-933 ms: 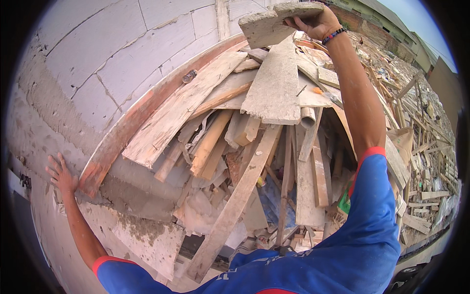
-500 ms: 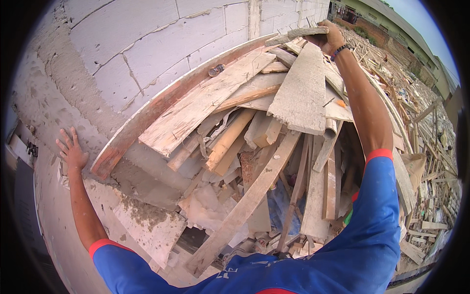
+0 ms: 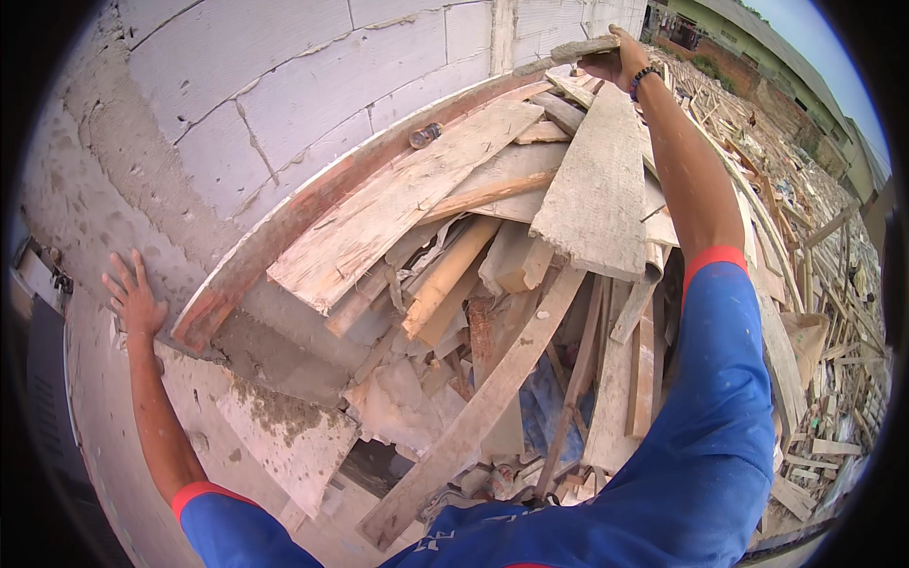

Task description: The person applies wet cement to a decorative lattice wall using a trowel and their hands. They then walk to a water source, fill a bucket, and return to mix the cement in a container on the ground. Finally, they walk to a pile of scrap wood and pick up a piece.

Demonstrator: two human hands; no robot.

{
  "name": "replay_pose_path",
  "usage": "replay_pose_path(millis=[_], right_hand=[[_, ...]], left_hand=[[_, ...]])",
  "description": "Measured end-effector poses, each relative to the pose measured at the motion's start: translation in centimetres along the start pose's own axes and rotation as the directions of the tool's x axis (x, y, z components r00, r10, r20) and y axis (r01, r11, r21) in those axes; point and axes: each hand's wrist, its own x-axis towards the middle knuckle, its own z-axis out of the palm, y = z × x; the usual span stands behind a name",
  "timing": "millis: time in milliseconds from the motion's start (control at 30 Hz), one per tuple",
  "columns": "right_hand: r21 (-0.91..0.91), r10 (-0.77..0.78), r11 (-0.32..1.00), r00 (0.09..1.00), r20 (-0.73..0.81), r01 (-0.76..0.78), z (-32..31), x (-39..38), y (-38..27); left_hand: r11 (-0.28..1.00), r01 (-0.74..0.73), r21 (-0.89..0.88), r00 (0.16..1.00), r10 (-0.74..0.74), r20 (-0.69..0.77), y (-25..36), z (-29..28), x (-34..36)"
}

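At the far end of a pile of old boards, my right hand [image 3: 622,62] is closed on the edge of a rough, grey, weathered wooden board [image 3: 582,47]. The board's far left part reaches toward the block wall, and my hand hides its underside. Below it lies a wide pale grey plank [image 3: 598,185], sloping toward me. My left hand [image 3: 138,301] rests open with fingers spread against the plastered wall [image 3: 104,208], holding nothing. Near that hand is the end of a long reddish-brown board [image 3: 201,327].
Nails stick out of a pale plank [image 3: 407,204] on the pile. A small bottle [image 3: 426,135] lies beside the white block wall [image 3: 294,95]. A long narrow board [image 3: 473,412] leans toward me. Scrap wood [image 3: 843,379] covers the ground at right.
My right hand and the grey board have moved slightly farther away and to the left. The pile appears a little lower in the picture. My left hand stays against the wall.
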Motion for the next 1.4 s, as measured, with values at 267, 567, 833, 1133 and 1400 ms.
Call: replay_pose_path(millis=[267, 567, 833, 1133, 1400], right_hand=[[-0.983, -0.334, -0.036, 0.925, 0.182, 0.180, 2.7, -1.3, 1.9], [-0.633, 0.254, -0.095, 0.633, 0.731, 0.769, 20.2, -18.0, 9.9], [-0.572, 0.116, -0.205, 0.600, 0.792, 0.794, 26.1, -18.4, 23.0], [-0.574, -0.038, -0.254, 0.585, 0.810, 0.778, 25.3, -12.8, 13.3], [-0.781, -0.505, 0.031, 0.684, 0.526, 0.623, 12.2, -2.5, -5.3]], left_hand=[[1.000, 0.014, 0.027, 0.999, -0.015, 0.046, 0.0, 0.4, 0.0], [0.998, 0.020, 0.053, 0.996, -0.024, 0.089, 0.1, -0.6, 0.3], [0.997, 0.065, 0.048, 0.991, -0.070, 0.112, 1.3, -1.4, 0.2], [0.997, 0.072, 0.037, 0.993, -0.075, 0.095, 0.4, -1.1, -0.7], [0.998, 0.060, 0.006, 0.995, -0.060, 0.082, 1.3, -1.3, -0.2]])
